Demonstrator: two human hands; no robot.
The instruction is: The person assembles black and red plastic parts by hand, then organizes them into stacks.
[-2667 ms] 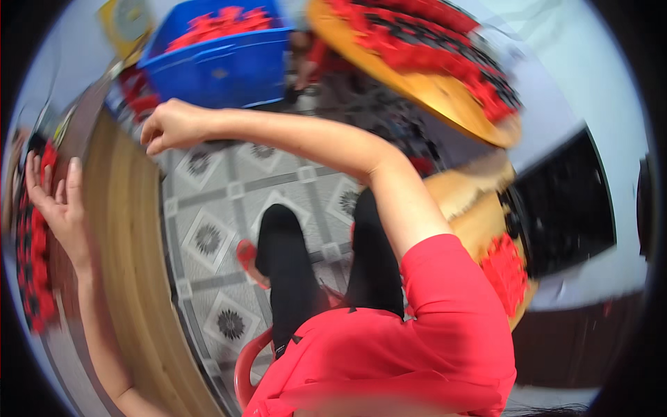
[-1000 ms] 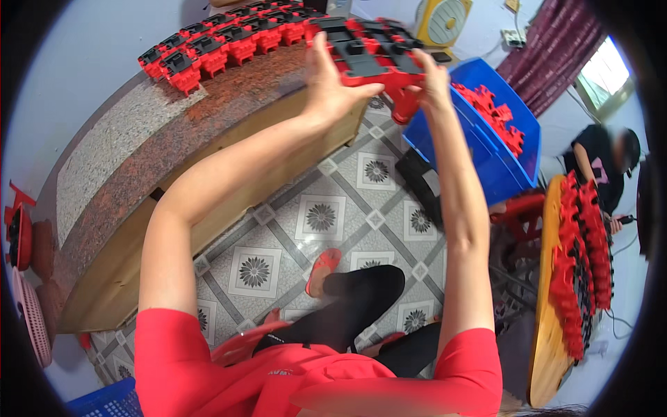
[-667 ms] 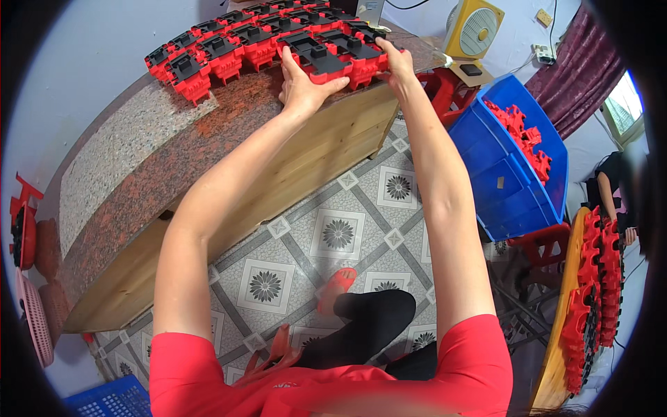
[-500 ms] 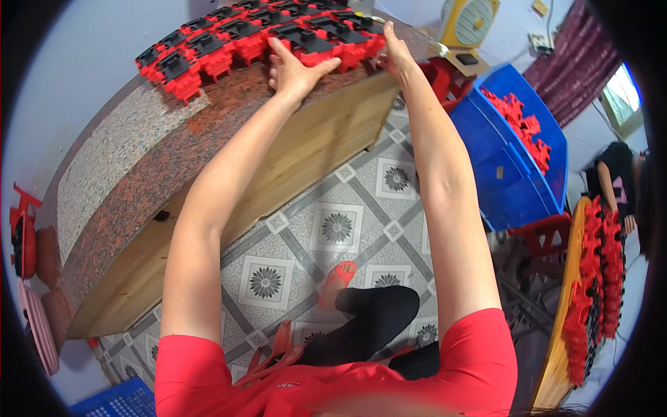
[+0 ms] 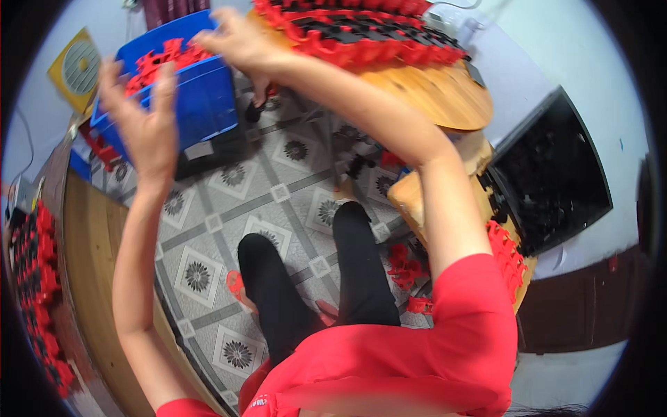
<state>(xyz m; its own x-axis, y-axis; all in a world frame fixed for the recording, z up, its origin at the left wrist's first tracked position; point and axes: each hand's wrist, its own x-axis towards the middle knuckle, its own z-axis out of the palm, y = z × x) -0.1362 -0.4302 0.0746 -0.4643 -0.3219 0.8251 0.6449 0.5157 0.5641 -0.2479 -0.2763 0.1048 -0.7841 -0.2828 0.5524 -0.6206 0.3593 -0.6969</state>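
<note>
Placement looks done

Left hand and right hand, both spread and seemingly empty, have left the surface at left, where red-and-black parts stand lined up; beyond, a blue bin holds red pieces.

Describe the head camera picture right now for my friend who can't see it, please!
A person's left hand and right hand, fingers spread, are held apart near a blue bin of red parts. Rows of red-and-black parts lie on a wooden table at upper right and a counter at left.
</note>
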